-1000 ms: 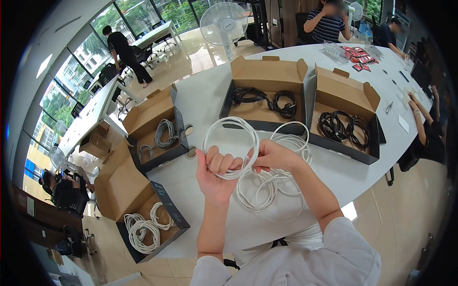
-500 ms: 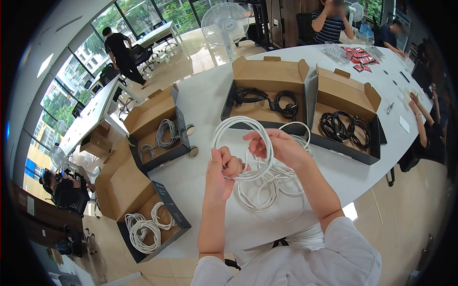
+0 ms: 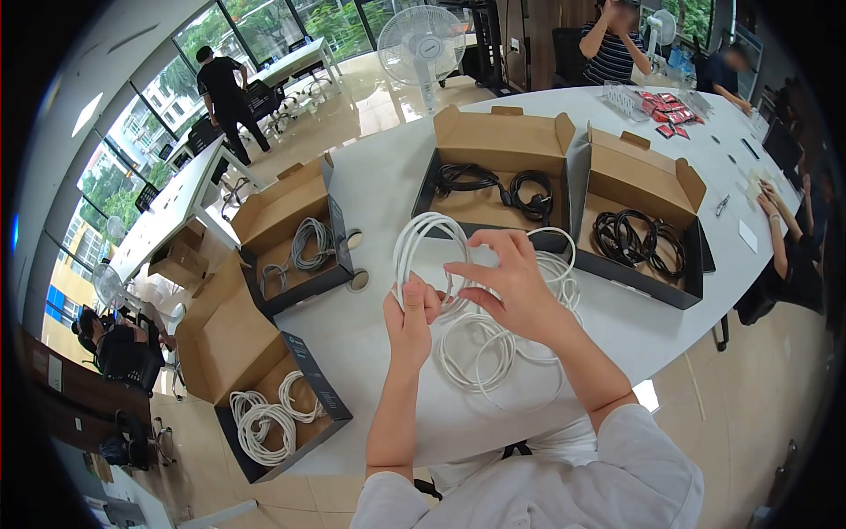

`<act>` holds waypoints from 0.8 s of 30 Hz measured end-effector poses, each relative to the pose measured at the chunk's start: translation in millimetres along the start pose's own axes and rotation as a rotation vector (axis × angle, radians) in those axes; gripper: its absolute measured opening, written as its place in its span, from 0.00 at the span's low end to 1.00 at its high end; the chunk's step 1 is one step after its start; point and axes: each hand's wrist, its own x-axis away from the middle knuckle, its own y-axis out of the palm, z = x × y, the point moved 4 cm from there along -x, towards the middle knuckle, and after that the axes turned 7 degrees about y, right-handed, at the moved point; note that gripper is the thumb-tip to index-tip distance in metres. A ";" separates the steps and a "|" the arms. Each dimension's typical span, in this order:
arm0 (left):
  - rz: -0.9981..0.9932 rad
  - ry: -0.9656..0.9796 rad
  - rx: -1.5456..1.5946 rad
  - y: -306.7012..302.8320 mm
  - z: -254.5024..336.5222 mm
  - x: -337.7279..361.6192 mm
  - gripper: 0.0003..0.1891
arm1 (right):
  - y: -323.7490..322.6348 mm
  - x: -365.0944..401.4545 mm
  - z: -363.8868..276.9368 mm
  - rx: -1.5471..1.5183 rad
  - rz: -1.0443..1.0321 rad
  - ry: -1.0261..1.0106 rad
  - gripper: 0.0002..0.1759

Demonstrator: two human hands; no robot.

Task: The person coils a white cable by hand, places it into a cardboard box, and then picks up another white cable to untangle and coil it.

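My left hand [image 3: 411, 321] is closed round the lower part of a coiled white cable [image 3: 407, 242], which stands up in loops above the table. My right hand [image 3: 511, 284] is beside the coil's right side, thumb and forefinger spread in a wide curve near the loops; whether it touches a strand is hard to tell. More loose loops of white cable [image 3: 480, 366] lie on the white table [image 3: 379, 388] beneath and to the right of my hands, with one strand arching up behind my right wrist.
Open boxes hold black cables [image 3: 529, 196], more black cables [image 3: 630, 238], grey cables [image 3: 310, 245] and white cables [image 3: 264, 428]. Red packets [image 3: 667, 110] lie at the far right. People sit across and at the table's right; another person [image 3: 225, 93] stands by the windows.
My right hand has opened its thumb and forefinger wider beside the coil. The loops in my left hand have turned and look narrower. The person by the windows is more upright.
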 end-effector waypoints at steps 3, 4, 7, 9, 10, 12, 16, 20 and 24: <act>-0.040 -0.007 0.019 0.3 -2.4 -0.6 0.26 | 7.4 1.7 3.9 -0.033 -0.043 -0.004 0.16; -0.059 -0.009 0.023 0.7 -3.3 0.4 0.26 | 10.2 2.6 6.8 -0.027 -0.062 -0.003 0.14; -0.030 0.031 -0.035 -0.7 -7.5 1.2 0.24 | 13.3 3.0 8.9 -0.047 -0.100 -0.078 0.11; 0.032 0.043 -0.074 -3.2 -6.6 1.8 0.24 | 11.9 3.7 3.6 -0.095 -0.083 -0.157 0.10; 0.073 0.034 -0.083 -5.1 -3.3 2.2 0.23 | 9.6 4.5 -4.5 -0.131 -0.057 -0.199 0.10; 0.153 0.077 -0.076 -9.0 -0.1 2.5 0.23 | 10.7 7.3 -16.0 -0.174 -0.036 -0.221 0.10; 0.281 0.241 0.135 -17.1 6.3 -1.6 0.24 | 13.8 9.9 -19.2 -0.164 -0.060 -0.121 0.10; 0.252 0.333 0.311 -15.3 17.2 -0.8 0.24 | 16.1 11.4 -9.7 -0.210 -0.164 0.056 0.07; 0.199 0.314 0.497 -12.8 23.9 2.1 0.23 | 26.5 11.4 -1.3 -0.415 -0.343 0.246 0.06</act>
